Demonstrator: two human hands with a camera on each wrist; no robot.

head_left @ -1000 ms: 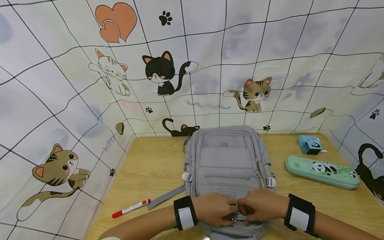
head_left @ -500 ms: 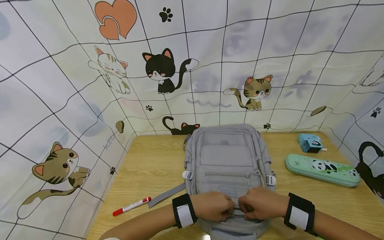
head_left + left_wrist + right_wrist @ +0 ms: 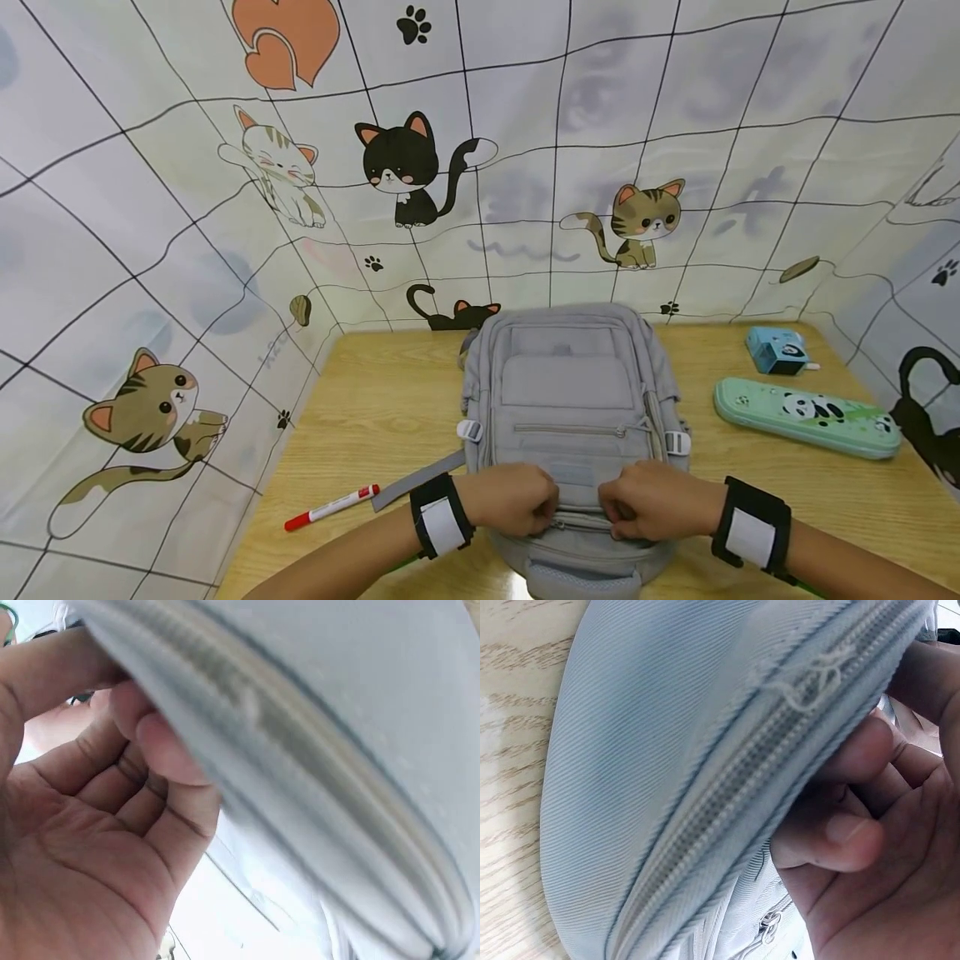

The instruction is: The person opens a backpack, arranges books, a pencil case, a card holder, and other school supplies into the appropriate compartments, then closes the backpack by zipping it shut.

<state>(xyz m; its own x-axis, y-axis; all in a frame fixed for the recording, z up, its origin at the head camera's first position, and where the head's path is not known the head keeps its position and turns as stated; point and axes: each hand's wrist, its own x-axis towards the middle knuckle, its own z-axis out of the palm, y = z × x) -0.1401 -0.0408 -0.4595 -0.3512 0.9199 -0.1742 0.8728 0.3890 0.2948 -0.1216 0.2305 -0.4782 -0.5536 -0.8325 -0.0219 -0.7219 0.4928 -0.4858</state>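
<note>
A grey backpack (image 3: pixel 570 383) lies on its back on the table, its front pocket toward me. My left hand (image 3: pixel 510 500) has curled fingers at the pocket's zipper (image 3: pixel 581 522), left of centre; a small metal pull shows beside the fingertips. In the left wrist view, the fingers of that hand (image 3: pixel 112 795) bend in against the zipper edge, and fabric hides part of the grip. My right hand (image 3: pixel 660 500) grips the pocket's edge on the right. Fingers of this hand (image 3: pixel 870 817) curl under the fabric next to the zipper teeth (image 3: pixel 735 780) in the right wrist view.
A red-capped white marker (image 3: pixel 332 507) and a grey strap (image 3: pixel 416 481) lie left of the backpack. To the right are a green panda pencil case (image 3: pixel 806 418) and a small blue box-shaped item (image 3: pixel 777 350). Cat-print cloth (image 3: pixel 517 192) encloses the wooden table (image 3: pixel 375 400).
My left hand has slid left along the zipper, away from the right hand, and the metal pull has shifted left too. The right hand has stayed nearly in place. The view has tilted slightly down.
</note>
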